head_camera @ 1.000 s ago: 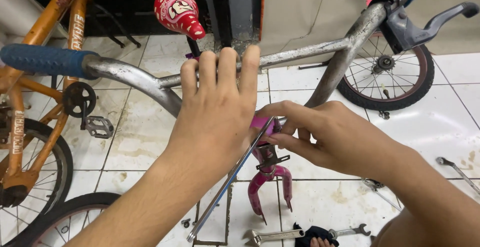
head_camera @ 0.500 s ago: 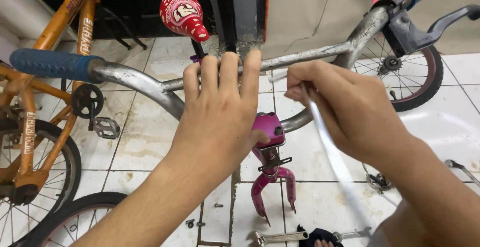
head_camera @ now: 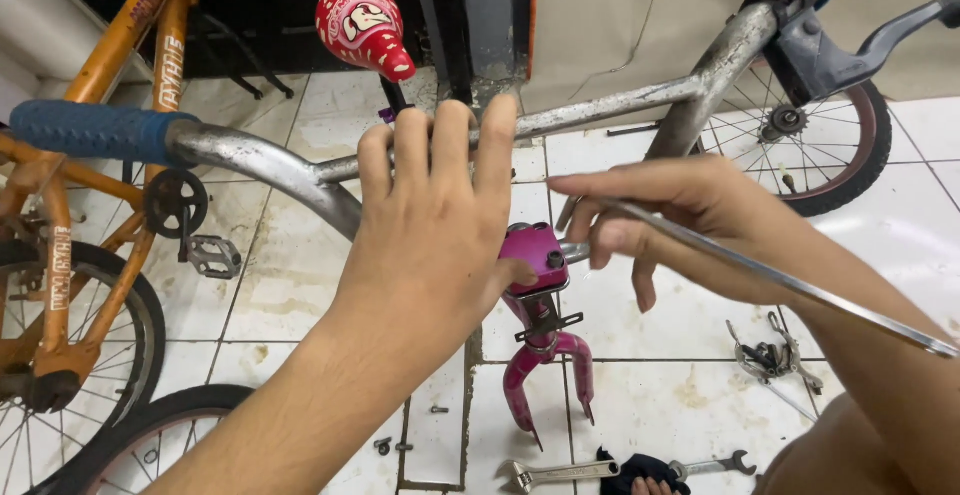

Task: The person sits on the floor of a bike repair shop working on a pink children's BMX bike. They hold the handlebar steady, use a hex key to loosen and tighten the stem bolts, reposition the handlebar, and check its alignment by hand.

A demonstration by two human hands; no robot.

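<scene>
My left hand (head_camera: 430,235) rests flat on the silver handlebar (head_camera: 260,165) near the magenta stem (head_camera: 535,255), fingers spread over the crossbar. My right hand (head_camera: 670,220) pinches a long thin metal rod (head_camera: 780,280) that slants down to the right, its upper end near the stem. Below the stem hangs the magenta fork (head_camera: 545,375). A blue grip (head_camera: 90,130) caps the left bar end; a black brake lever (head_camera: 870,40) sits at the right end.
An orange bicycle (head_camera: 70,215) stands at the left with a pedal (head_camera: 210,255). A small wheel (head_camera: 810,145) leans at the back right. A red bulb horn (head_camera: 365,25) is behind the bars. Wrenches (head_camera: 560,473) and small parts (head_camera: 775,355) lie on the tiled floor.
My right hand lifted from beside the stem and swung the metal rod from pointing down-left to slanting down-right. My left hand stayed on the handlebar.
</scene>
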